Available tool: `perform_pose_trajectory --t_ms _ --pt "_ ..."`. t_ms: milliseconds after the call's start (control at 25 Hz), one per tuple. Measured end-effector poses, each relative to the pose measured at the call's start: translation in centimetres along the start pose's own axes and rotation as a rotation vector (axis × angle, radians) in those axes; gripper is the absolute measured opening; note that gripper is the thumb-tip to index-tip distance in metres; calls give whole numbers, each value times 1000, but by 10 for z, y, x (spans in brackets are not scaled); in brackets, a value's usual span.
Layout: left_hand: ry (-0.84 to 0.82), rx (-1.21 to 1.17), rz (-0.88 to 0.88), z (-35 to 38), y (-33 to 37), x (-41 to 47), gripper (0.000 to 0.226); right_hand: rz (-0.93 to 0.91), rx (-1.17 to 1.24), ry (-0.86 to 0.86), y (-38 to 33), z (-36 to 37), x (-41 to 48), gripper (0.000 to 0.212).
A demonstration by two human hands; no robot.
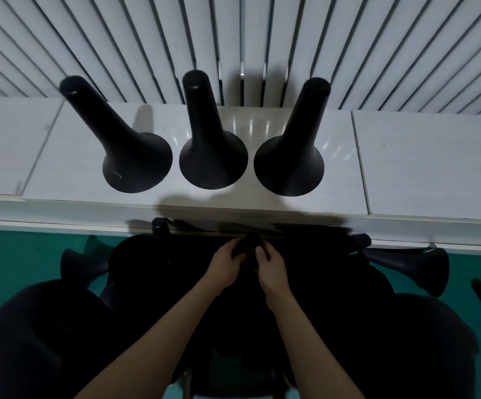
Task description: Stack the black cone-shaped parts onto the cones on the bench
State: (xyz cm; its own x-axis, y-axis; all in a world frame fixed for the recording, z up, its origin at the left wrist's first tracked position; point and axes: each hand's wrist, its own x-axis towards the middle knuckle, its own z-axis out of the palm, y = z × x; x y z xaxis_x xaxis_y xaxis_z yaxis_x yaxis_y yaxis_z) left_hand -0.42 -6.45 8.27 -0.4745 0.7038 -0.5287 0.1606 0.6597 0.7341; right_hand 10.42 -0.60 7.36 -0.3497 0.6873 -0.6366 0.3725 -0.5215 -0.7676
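Head-camera view. Three black cones stand base-down in a row on the white bench [406,168]. Seen from the hands, the left cone [124,139] is at 11 o'clock, the middle cone [209,148] at 12 and the right cone [294,151] at 1; their bases are near one another but apart. Below the bench edge the left hand [226,262] and right hand [271,264] meet, fingers curled onto a dark object [247,249] pinched between them; shadow hides its shape. On the green floor [17,260] lie the left loose part [75,267], at 9 o'clock of the hands, and the right loose part [417,269], at 3 o'clock. White slats [147,38] back the bench.
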Motion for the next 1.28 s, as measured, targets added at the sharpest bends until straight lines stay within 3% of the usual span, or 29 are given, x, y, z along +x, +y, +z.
perform_pose_trajectory --t_ms 320,600,960,1120,1280 --pt "99 -195 163 -33 38 -47 36 -103 73 26 -45 -4 -49 27" --pt "125 -399 302 -70 86 -93 28 -138 140 -86 -96 -1 -103 29" --pt "138 -440 417 -107 128 -129 32 -411 151 -123 -155 0 -149 34" --pt "78 -546 463 -119 141 -147 34 -482 123 -111 -184 8 -167 48" --pt "59 -579 530 -135 159 -162 34 -568 122 -152 -211 10 -181 42"
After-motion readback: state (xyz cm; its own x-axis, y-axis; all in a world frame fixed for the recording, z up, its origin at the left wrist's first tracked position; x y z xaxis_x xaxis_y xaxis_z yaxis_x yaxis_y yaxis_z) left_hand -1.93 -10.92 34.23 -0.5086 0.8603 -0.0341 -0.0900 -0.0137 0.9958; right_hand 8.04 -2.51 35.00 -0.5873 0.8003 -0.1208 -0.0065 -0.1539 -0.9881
